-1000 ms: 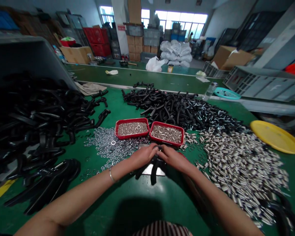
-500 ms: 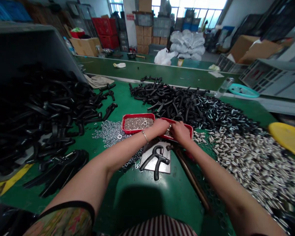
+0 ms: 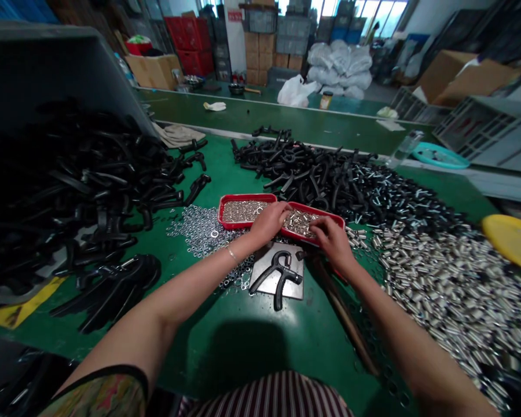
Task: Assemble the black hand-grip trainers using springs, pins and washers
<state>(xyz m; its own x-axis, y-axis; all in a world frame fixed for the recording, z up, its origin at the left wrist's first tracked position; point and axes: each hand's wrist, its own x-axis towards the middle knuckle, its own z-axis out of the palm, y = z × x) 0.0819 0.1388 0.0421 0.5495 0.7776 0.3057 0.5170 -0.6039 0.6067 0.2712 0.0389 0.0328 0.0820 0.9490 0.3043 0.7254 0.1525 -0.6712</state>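
My left hand (image 3: 270, 222) is at the left end of the right red tray (image 3: 342, 225), its fingers curled together over the rim. Whatever they hold is hidden. My right hand (image 3: 334, 240) reaches into the same tray from the right, thumb and forefinger pinched among small shiny metal parts (image 3: 298, 222); anything between them is too small to name. A second red tray (image 3: 220, 215), filled with tiny metal pieces, stands to the left. In front of both hands, a black hand grip exerciser (image 3: 279, 280) with a spring lies on a metal plate (image 3: 296, 291).
A hammer (image 3: 345, 313) lies right of the plate. Loose nuts or washers (image 3: 195, 229) spread at left. Black handles (image 3: 304, 168) heap behind the trays, and metal cylinders (image 3: 438, 284) pile at right. A large grey bin (image 3: 113, 75) of black handles tips in from the left.
My hands have moved apart over the right tray, uncovering the metal parts inside. The left drew back leftward, the right slightly right and down. The whole view shifted a little.
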